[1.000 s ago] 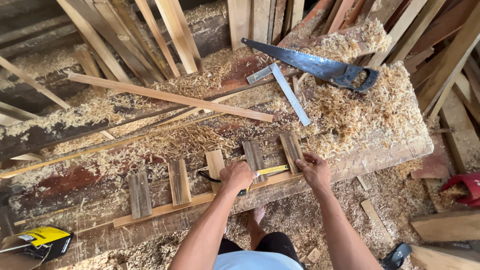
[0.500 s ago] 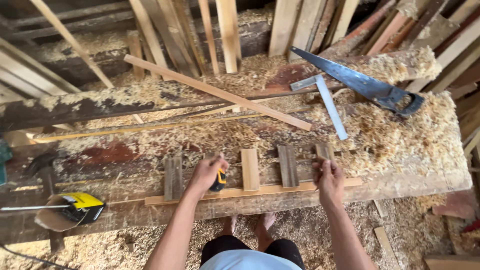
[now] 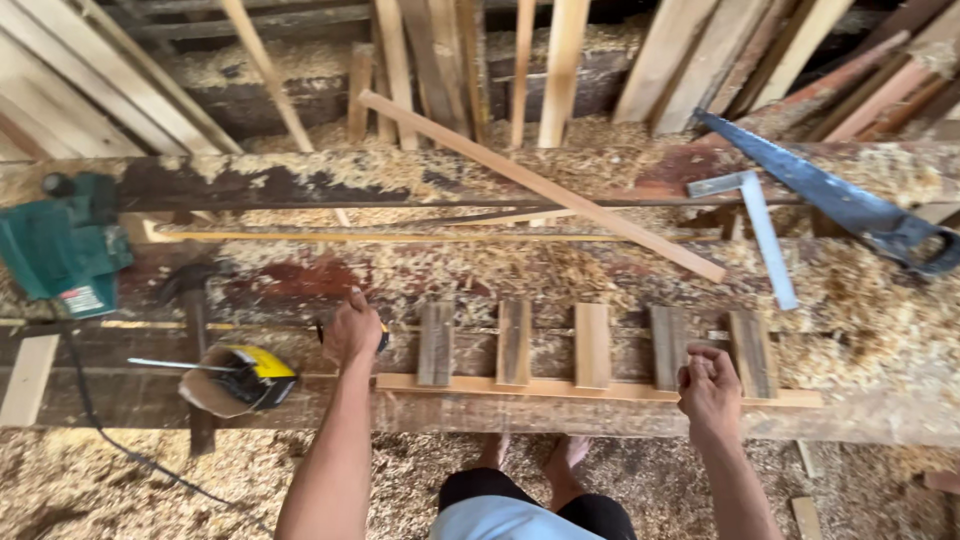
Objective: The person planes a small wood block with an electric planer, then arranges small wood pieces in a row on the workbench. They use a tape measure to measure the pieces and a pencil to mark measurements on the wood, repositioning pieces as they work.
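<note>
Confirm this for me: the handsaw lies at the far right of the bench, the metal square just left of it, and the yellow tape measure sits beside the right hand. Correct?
Not quite. The yellow tape measure sits beside the left hand, not the right hand, which rests at the right end of the slatted wooden piece. The handsaw and metal square lie as you said. The head view shows this.

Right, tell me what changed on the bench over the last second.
The left hand, holding a small dark and yellow tool, moved left off the slatted frame toward the tape measure. The right hand stayed at the frame's right end. The saw and square did not shift.
</note>
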`<state>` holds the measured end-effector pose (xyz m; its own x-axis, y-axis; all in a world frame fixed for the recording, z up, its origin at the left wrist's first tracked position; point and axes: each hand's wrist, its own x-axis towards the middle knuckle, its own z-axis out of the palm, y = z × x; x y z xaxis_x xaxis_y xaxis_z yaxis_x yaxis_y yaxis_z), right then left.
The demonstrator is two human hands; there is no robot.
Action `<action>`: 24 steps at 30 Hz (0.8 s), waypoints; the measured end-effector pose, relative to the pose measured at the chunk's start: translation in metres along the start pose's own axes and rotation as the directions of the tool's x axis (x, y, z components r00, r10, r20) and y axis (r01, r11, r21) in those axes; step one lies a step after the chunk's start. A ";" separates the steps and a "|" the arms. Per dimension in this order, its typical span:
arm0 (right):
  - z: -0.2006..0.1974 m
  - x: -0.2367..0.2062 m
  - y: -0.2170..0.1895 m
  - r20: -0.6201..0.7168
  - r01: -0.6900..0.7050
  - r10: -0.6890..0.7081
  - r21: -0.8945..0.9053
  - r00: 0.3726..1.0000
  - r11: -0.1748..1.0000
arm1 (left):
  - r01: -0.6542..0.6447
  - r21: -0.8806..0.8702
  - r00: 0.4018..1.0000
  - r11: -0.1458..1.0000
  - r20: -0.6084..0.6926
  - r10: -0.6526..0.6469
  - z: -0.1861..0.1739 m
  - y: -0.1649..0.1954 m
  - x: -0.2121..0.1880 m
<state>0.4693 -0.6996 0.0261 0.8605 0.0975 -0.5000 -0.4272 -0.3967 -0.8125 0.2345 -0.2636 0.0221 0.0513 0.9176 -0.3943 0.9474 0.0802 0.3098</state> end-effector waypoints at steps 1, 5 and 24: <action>0.007 -0.005 -0.003 0.028 -0.001 0.000 0.010 1.000 1.000 | -0.031 0.061 1.000 0.998 0.004 0.030 -0.001 -0.007 0.005; 0.040 -0.023 -0.017 0.042 0.003 0.003 -0.131 0.999 0.991 | -0.241 0.257 0.946 0.936 -0.151 0.285 0.004 -0.035 0.007; -0.053 -0.020 0.040 -0.020 0.145 -0.145 0.011 0.989 0.989 | -0.849 -0.355 0.440 0.392 -0.062 0.896 0.158 0.063 -0.199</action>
<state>0.4503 -0.7657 0.0198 0.9186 0.1359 -0.3710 -0.3009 -0.3681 -0.8798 0.3336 -0.5026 -0.0170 0.8517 0.4996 0.1580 0.2156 -0.6089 0.7634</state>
